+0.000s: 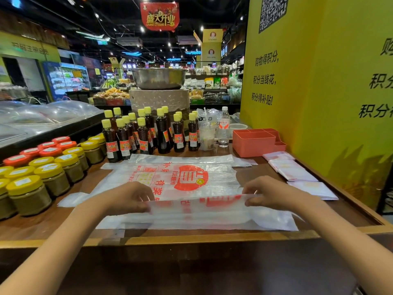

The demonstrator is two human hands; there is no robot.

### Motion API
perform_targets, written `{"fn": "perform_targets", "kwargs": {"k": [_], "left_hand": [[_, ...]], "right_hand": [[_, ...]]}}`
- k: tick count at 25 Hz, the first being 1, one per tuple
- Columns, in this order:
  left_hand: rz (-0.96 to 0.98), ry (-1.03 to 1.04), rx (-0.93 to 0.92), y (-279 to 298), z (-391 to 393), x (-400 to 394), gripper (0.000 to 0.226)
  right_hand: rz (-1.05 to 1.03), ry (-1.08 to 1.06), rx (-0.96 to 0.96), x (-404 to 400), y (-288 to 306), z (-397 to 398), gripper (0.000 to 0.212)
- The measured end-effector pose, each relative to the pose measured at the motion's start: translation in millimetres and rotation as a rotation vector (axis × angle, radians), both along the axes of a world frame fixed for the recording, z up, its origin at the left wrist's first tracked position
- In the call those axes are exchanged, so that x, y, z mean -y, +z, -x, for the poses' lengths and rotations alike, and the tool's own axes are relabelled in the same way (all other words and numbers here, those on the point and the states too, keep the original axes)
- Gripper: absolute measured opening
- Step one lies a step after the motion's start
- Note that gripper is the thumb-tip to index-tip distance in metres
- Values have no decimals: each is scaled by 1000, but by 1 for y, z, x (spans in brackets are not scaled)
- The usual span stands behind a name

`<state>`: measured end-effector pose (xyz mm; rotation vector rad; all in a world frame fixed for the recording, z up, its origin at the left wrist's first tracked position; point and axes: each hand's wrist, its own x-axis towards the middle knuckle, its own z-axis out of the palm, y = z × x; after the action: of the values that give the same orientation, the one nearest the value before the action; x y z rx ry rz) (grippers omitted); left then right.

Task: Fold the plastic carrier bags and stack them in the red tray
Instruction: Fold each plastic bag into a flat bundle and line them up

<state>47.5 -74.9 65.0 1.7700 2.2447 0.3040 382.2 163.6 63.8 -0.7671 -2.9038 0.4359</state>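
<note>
A white plastic carrier bag [191,179] with red print lies flat across the wooden counter [191,238]. Its near long edge is lifted and turned over toward the far side. My left hand [129,199] pinches that folded edge at its left end. My right hand [268,194] pinches it at the right end. More flat bags [182,159] lie beneath and behind it. Several folded bags [295,171] lie in a row along the right side. The red tray [255,141] stands at the back right, and I see no bags in it.
Dark sauce bottles [148,133] with yellow caps stand in rows behind the bags. Jars [42,167] with yellow and red lids fill the left side. A drink cup [207,137] and a water bottle [224,126] stand left of the tray. A yellow wall [329,81] borders the right.
</note>
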Motion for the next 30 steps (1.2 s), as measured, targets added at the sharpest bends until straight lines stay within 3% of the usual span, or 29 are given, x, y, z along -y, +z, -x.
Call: {"fn": "perform_targets", "kwargs": {"k": [3,7,12,15,17,20,27,30], "left_hand": [[-150,66,-23,7,-1,-10,25],[-272,137,-286,-19,-25,-38,50],[-153,93,-215,-71,-58,-71,56],[-45,60,-196,-88,-62,-78,58],[-15,53,-213,-93,-61,-81,58],[27,47,-239,-94,-58,-83,58],[69,96,-232,-93,-30,-64,77],[69,179,-248,-96,-10,-52,68]], "right_hand": [[79,-22,-56,-11,11,9,10],[-91,-118,64,-14,-2,38,34],[-272,-281,312,2,-28,71,52],[-394,-220,143,20,-40,90,52],[-298,-94,20,42,-53,106,49],[-139,-26,78,68,-78,124,57],[-50,-228,169,28,-86,72,65],[-41,-364,234,8,-87,37,68]]}}
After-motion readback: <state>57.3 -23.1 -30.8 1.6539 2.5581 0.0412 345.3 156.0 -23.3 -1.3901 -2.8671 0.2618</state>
